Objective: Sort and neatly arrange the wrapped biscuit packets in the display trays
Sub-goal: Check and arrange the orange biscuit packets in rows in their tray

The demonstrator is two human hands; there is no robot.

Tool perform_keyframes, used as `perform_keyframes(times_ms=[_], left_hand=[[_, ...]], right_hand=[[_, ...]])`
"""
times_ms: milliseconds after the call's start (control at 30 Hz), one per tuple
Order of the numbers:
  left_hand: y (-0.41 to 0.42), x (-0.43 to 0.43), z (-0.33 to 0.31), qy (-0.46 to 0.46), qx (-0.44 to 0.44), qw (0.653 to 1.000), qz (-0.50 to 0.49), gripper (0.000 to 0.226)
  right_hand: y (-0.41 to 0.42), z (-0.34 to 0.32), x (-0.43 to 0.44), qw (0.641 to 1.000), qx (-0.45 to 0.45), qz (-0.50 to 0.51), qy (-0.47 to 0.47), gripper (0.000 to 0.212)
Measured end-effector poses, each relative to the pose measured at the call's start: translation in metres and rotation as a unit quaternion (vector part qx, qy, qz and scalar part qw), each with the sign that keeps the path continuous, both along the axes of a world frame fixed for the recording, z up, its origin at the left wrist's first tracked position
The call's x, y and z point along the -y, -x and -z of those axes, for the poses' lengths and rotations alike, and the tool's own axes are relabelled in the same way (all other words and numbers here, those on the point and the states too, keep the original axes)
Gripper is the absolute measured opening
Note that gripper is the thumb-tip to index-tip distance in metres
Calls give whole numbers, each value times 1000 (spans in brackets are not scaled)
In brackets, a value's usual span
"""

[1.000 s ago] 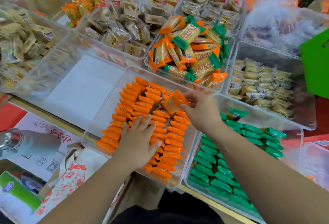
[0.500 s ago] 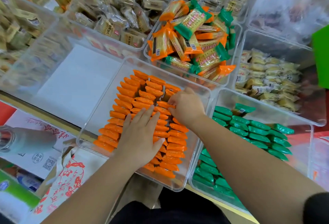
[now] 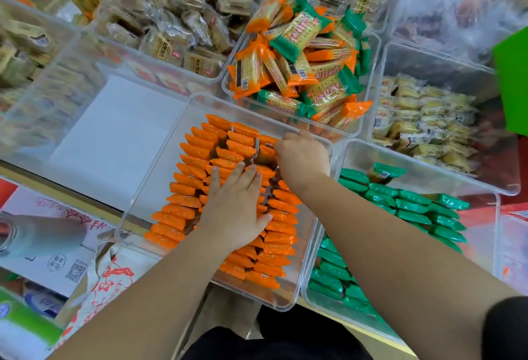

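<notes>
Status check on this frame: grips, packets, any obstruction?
Left grip flat, pressing down the orange packet rows. Right grip pinching one orange packet at the clear tray's far end. Nothing blocking the row.

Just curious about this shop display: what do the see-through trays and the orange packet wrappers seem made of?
The tray looks like clear rigid plastic: its glossy walls show what lies behind. The orange packets seem wrapped in thin shiny plastic film, crinkled with crimped ends; perhaps foil-lined.
</notes>
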State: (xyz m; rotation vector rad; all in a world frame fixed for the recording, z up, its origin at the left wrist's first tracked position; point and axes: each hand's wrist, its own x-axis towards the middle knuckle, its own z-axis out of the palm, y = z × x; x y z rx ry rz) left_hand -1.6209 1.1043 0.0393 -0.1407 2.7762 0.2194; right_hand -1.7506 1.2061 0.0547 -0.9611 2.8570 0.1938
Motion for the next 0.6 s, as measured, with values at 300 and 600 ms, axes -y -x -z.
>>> perform_keyframes(times_ms=[300, 600], left_hand=[[2, 9, -12, -121, -20, 991, -53, 80], [-36, -9, -87, -592, -73, 699, -393, 17]], right_hand=[[1, -48, -35, 933, 103, 131, 319, 10], [-78, -110, -104, 797, 249, 209, 509, 10]])
